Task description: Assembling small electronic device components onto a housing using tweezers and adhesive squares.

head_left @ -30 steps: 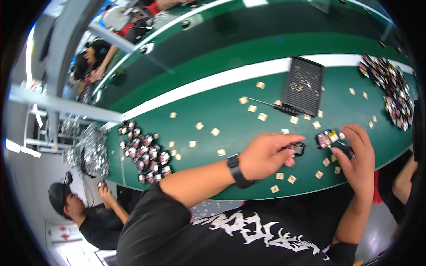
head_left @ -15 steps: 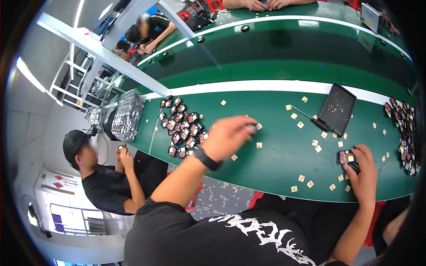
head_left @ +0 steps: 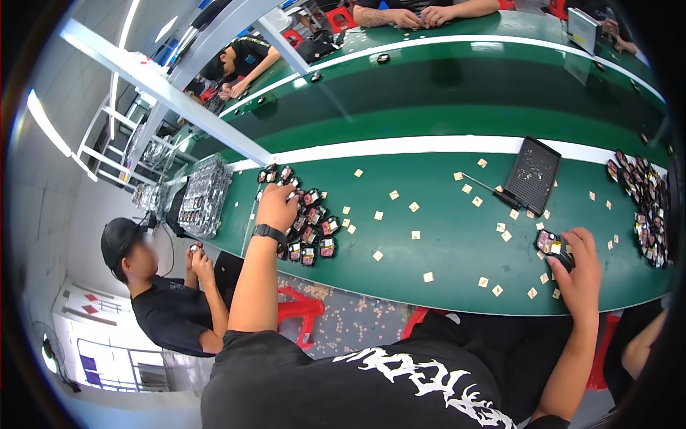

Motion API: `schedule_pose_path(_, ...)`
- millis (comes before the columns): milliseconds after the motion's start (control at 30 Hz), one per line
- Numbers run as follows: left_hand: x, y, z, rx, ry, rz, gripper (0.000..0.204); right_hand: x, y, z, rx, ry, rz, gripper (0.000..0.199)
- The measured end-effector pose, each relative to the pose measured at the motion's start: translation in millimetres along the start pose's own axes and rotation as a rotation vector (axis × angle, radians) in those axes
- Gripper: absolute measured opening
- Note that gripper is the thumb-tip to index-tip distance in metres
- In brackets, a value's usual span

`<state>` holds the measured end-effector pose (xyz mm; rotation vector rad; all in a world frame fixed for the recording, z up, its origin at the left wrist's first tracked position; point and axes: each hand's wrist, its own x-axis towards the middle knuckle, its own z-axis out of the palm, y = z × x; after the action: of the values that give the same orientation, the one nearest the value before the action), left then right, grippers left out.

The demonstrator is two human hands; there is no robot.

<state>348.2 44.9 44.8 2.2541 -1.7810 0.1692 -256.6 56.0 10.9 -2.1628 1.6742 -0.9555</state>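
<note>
- The left hand [head_left: 277, 206] is stretched out over a cluster of small black parts [head_left: 304, 222] on the green bench [head_left: 429, 236], fingers curled down onto them.
- The right hand [head_left: 580, 263] rests near the bench edge, closed round a small black part [head_left: 552, 243].
- Small tan squares [head_left: 414, 234] lie scattered between the two hands.
- A black perforated tray [head_left: 532, 174] sits beyond the right hand.
- Another pile of parts [head_left: 643, 204] lies to the right of that hand.
- A seated person in a black cap [head_left: 118, 239] is left of the left hand.

L hand [head_left: 277, 207] moved onto left parts pile [head_left: 304, 225], seemingly
</note>
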Motion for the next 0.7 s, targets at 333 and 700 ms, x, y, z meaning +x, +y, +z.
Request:
schedule_pose_path(333,-64.9,259.2,-75.0,-1.887,-0.146,0.655,0.072,7.7,17.2,-8.2,-0.056,-0.059,0.041,0.054)
schedule_pose_path(700,-103.4,366.8,-103.0,-2.120,-0.202,1.394,0.075,-7.2,31.4,-6.9,-0.032,-0.075,0.034,0.053)
